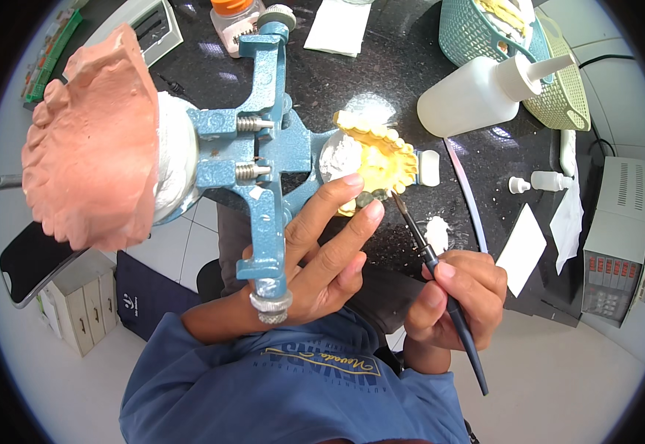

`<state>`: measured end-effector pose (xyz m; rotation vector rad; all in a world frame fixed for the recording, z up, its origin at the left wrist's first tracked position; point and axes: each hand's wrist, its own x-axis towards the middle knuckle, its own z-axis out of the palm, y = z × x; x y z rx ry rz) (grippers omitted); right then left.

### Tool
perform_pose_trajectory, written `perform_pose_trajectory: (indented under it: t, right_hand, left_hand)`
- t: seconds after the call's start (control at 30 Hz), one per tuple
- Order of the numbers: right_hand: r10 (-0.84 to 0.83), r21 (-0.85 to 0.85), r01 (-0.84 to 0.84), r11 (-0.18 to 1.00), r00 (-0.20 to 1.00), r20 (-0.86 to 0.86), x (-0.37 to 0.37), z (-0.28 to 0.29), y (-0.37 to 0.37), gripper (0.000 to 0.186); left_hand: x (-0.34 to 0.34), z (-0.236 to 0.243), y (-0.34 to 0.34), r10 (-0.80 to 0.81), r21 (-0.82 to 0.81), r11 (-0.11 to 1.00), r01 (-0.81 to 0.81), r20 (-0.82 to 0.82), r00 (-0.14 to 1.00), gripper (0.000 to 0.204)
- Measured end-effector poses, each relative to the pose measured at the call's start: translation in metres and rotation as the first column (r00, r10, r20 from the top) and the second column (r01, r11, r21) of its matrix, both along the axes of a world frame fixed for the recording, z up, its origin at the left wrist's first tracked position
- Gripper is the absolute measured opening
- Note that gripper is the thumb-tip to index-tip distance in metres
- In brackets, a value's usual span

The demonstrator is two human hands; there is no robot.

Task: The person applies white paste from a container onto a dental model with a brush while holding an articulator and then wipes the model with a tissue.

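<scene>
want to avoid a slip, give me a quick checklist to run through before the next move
1. Brush gripped: ok, in the right hand.
2. Brush tip touching the yellow dental model: cannot tell, it sits right at the edge.
3. Left hand at that model: ok, fingertips at its near side.
4. Pink dental model clear of it: ok, well apart.
5. Dark counter clean: not ok, a white powdery heap lies there.

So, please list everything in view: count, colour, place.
Tabletop: 1, black, centre
Articulator: 1, blue, left
Large cast: 1, pink, left
Small cast: 1, yellow, centre
Paintbrush: 1, dark, right
Bottles: 2, white, right
Baskets: 2, blue, green, upper right
Jar: 1, orange-lidded, top
Sheets: 3, white, around tabletop
Powder heap: 1, white, centre
Strip: 1, purplish, right
Machine: 1, grey, right
Cabinet: 1, cream, lower left
Left hand: 1, bare, centre
Right hand: 1, bare, holding paintbrush
</scene>
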<state>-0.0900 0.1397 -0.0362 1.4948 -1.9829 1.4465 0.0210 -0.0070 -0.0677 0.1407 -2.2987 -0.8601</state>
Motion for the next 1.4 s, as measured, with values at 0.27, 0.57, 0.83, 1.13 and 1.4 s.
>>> perform_pose_trajectory:
  t: [0.27,0.57,0.83,1.13,1.4]
  right_hand:
    - [0.003,-0.024,-0.003,1.000,1.000,-0.004,0.0000,-0.0008,-0.0004,0.032]
    - [-0.001,-0.040,0.001,0.999,1.000,-0.001,-0.0005,-0.0004,0.0003,0.032]
    - [-0.012,-0.040,0.012,0.999,1.000,0.006,-0.0001,-0.0013,-0.0011,0.029]
    - [-0.045,-0.064,0.046,0.997,0.999,0.011,0.0023,-0.0032,-0.0042,0.025]
    - [-0.051,-0.098,0.053,0.994,0.999,0.016,0.0035,-0.0041,-0.0061,0.024]
  left_hand:
    - [-0.0005,-0.0007,-0.0006,-0.035,0.022,0.999,0.036,-0.007,0.999,0.045]
    - [-0.0011,-0.0014,0.0004,-0.049,0.038,0.998,0.050,-0.024,0.999,0.047]
    - [-0.0011,-0.0009,0.0004,-0.045,0.033,0.998,0.045,-0.021,0.999,0.047]
    - [-0.0015,-0.0016,-0.0012,-0.043,0.023,0.999,0.043,-0.019,0.999,0.047]
    - [-0.0012,-0.0002,-0.0017,-0.029,-0.014,0.999,0.029,-0.012,1.000,0.045]
